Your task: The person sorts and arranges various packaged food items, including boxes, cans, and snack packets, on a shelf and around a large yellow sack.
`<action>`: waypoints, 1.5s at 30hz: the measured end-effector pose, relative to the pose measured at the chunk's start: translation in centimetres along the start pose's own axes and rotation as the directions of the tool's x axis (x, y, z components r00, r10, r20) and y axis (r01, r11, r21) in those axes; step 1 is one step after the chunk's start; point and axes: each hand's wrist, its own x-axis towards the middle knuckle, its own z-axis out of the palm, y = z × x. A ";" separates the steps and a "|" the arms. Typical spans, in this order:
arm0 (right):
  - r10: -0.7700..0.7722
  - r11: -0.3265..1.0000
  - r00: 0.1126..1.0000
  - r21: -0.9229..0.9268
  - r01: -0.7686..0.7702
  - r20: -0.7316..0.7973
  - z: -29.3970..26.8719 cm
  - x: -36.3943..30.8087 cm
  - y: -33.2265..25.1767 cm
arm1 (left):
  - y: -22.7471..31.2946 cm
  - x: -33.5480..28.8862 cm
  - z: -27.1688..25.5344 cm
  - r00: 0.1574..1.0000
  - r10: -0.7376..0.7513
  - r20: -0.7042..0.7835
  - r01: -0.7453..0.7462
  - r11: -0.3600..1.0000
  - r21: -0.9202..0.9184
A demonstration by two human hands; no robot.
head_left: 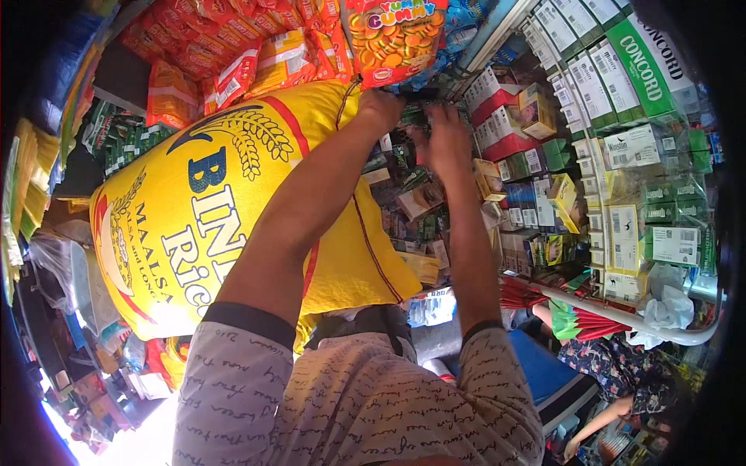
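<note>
A big yellow rice sack with red stripes and dark printing lies slanted under my left forearm. Just beyond its stitched upper corner is my left hand, its fingers curled in; what they hold, if anything, is hidden. To the right, my right hand reaches over dark green and brown small packs, thumb and fingers apart. Nothing shows in its grasp. Shadow and slight blur hide which packs the fingertips touch.
Orange snack packets and a gummy candy bag hang ahead. Shelves of cigarette cartons rise at right, above a white rail holding a plastic bag. Another person's arm is at lower right.
</note>
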 end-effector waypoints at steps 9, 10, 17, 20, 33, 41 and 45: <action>0.179 0.937 0.967 -0.330 -0.112 0.180 1.6 -6.8 -1.9 | 0.1 1.3 0.3 0.999 -0.047 0.016 0.047 0.999 -0.018; 0.183 0.937 0.966 -0.329 -0.115 0.184 0.7 -6.6 -2.6 | -0.2 1.3 0.3 0.999 -0.026 0.045 0.025 0.999 0.027; 0.250 0.967 0.968 -0.055 -0.249 0.015 -1.3 -6.7 1.5 | 0.5 1.4 0.4 0.998 -0.033 -0.055 0.035 0.999 0.031; 0.232 0.970 0.973 -0.069 -0.232 -0.008 -2.3 -7.8 2.1 | 2.2 0.7 -1.8 0.977 -0.025 -0.214 0.053 0.990 0.128; 0.317 0.927 0.948 -0.209 -0.310 -0.002 1.2 -8.9 1.2 | 4.3 -0.7 -1.5 0.921 0.221 0.321 -0.276 0.951 0.140; 0.118 0.980 0.990 -0.168 -0.104 0.073 -1.3 -10.7 0.5 | 4.3 -0.4 -3.5 0.958 0.145 0.248 -0.145 0.989 -0.018; -0.089 0.992 0.994 -0.099 0.083 -0.059 -1.3 -12.7 -0.5 | 4.3 0.2 -1.1 0.961 0.267 0.067 -0.259 0.960 -0.102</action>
